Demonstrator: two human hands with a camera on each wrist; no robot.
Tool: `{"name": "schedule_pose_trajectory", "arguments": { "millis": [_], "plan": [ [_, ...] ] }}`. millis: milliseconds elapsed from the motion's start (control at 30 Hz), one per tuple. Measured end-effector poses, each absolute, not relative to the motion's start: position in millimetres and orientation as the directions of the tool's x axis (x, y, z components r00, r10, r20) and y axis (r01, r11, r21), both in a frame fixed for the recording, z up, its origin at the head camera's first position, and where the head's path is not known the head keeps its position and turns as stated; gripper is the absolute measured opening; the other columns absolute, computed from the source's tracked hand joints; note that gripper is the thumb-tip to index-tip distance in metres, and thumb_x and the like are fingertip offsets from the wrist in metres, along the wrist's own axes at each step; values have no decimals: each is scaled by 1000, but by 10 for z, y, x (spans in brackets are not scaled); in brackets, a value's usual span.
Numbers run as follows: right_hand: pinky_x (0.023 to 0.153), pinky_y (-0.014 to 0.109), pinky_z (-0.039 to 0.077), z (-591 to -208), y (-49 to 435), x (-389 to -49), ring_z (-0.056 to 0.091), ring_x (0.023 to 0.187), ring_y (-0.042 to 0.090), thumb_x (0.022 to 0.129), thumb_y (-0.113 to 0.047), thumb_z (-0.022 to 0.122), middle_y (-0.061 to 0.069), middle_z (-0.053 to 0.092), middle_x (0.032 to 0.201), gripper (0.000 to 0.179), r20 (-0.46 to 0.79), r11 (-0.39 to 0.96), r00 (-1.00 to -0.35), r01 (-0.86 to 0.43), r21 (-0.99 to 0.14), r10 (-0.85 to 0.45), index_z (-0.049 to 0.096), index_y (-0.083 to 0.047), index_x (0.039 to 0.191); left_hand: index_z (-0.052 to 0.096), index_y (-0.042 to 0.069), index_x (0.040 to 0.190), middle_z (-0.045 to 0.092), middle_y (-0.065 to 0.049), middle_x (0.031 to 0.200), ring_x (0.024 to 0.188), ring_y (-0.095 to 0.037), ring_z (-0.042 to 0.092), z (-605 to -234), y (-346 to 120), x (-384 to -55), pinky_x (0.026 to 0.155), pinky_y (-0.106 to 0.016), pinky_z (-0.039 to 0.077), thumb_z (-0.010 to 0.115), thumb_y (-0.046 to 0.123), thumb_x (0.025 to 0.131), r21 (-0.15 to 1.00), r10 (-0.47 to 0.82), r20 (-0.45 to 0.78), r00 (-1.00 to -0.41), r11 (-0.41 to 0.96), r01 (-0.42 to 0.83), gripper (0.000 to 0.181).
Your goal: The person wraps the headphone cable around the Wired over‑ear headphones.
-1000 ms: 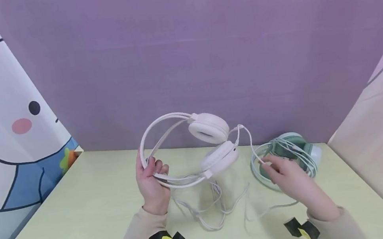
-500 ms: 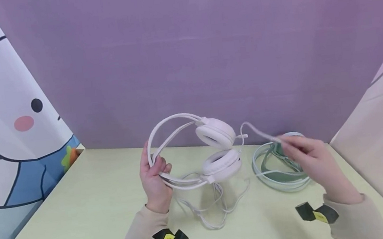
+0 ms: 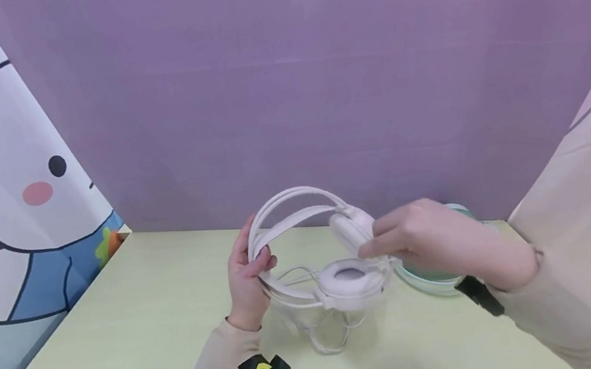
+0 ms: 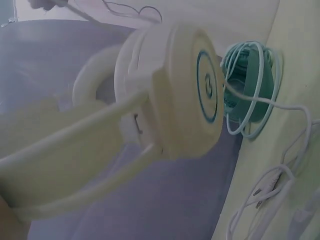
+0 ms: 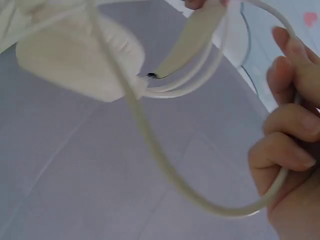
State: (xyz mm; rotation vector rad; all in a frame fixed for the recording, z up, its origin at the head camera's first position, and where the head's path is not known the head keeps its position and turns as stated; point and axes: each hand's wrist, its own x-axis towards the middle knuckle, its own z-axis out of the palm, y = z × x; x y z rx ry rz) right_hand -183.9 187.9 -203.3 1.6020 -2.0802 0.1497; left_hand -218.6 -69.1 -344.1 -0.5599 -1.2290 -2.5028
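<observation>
My left hand (image 3: 247, 286) grips the headband of a pair of white over-ear headphones (image 3: 337, 299), raised above the table with the ear cups pointing right. A round logo marks one ear cup (image 4: 192, 95) in the left wrist view. My right hand (image 3: 430, 242) is beside the ear cups, overlapping the upper one in the head view. In the right wrist view, its curled fingers (image 5: 282, 150) hold the white cable (image 5: 155, 145), which loops down between hand and headphones. More of the cable (image 3: 327, 351) lies loosely looped on the table below; its plugs (image 4: 265, 192) show in the left wrist view.
Green headphones (image 4: 255, 87) with a coiled pale green cable lie at the table's back right, partly behind my right hand in the head view. A purple wall (image 3: 287, 118) rises behind the table (image 3: 141, 326). Printed cloth (image 3: 21, 156) hangs on the left.
My right hand drew the cable out to the right, then swung back left to the ear cups. The headphones have shifted slightly right and down in the left hand's grip, and turned.
</observation>
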Motion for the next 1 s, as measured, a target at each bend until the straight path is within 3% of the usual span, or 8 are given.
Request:
{"name": "schedule_pose_trajectory", "arguments": {
  "millis": [100, 200, 333, 433, 533, 733, 833, 1000],
  "plan": [
    [51, 15, 44, -1934, 1835, -1934, 49, 57, -1, 71, 9, 72, -11, 60, 71, 30, 438, 349, -237, -917, 195, -867, 72, -16, 88, 57, 23, 128, 50, 8, 86, 63, -7, 33, -3466, -698, -2203, 58, -13, 34, 43, -8, 92, 620, 16, 574, -819, -662, 421, 50],
    [54, 19, 46, -1900, 1845, -2017, 49, 58, -2, 81, -7, 71, -13, 61, 70, 12, 414, 453, -352, -875, 174, -839, 65, -17, 83, 56, 21, 131, 48, 8, 84, 63, -12, 26, -3475, -703, -2220, 58, -14, 31, 38, -9, 93, 568, 97, 659, -746, -715, 407, 51],
    [48, 17, 33, -1926, 1892, -2061, 33, 50, -4, 85, -19, 70, -15, 44, 59, 22, 360, 584, -512, -802, 126, -780, 51, -19, 74, 54, 18, 132, 47, 8, 82, 64, -13, 25, -3469, -713, -2235, 56, -17, 25, 37, -6, 93, 532, 169, 704, -689, -769, 354, 49],
    [47, 17, 25, -1951, 1929, -2077, 24, 48, -3, 87, -27, 68, -15, 29, 55, 32, 308, 659, -620, -752, 30, -721, 44, -20, 67, 53, 15, 134, 47, 6, 84, 65, -14, 24, -3463, -725, -2250, 56, -21, 20, 38, -2, 95, 495, 205, 738, -643, -812, 310, 45],
    [46, 17, 24, -1969, 1958, -2091, 22, 47, -3, 87, -37, 66, -14, 24, 53, 39, 240, 710, -707, -699, -89, -666, 41, -20, 62, 51, 13, 135, 47, 6, 87, 64, -14, 22, -3466, -732, -2255, 56, -23, 17, 40, 3, 96, 477, 238, 754, -612, -839, 261, 42],
    [48, 23, 33, -1894, 1993, -2063, 34, 46, 5, 87, -56, 57, -8, 35, 52, 47, -53, 844, -862, -479, -243, -504, 47, -18, 60, 52, 13, 134, 46, 6, 86, 63, -14, 23, -3489, -723, -2261, 56, -24, 17, 44, 4, 95, 496, 242, 745, -621, -825, 273, 41],
    [50, 27, 38, -1834, 1989, -2031, 40, 44, 10, 85, -65, 50, -6, 39, 49, 55, -166, 907, -902, -362, -214, -399, 46, -18, 57, 54, 14, 133, 47, 7, 83, 63, -14, 24, -3491, -724, -2260, 57, -24, 18, 47, 4, 93, 507, 211, 734, -645, -803, 315, 41],
    [52, 28, 37, -1806, 1978, -1988, 39, 46, 11, 79, -79, 41, -6, 33, 50, 65, -171, 960, -945, -266, -88, -278, 34, -20, 52, 55, 13, 132, 48, 6, 84, 64, -15, 22, -3474, -738, -2260, 55, -23, 15, 43, -1, 93, 482, 161, 741, -652, -804, 349, 43]
  ]
}}
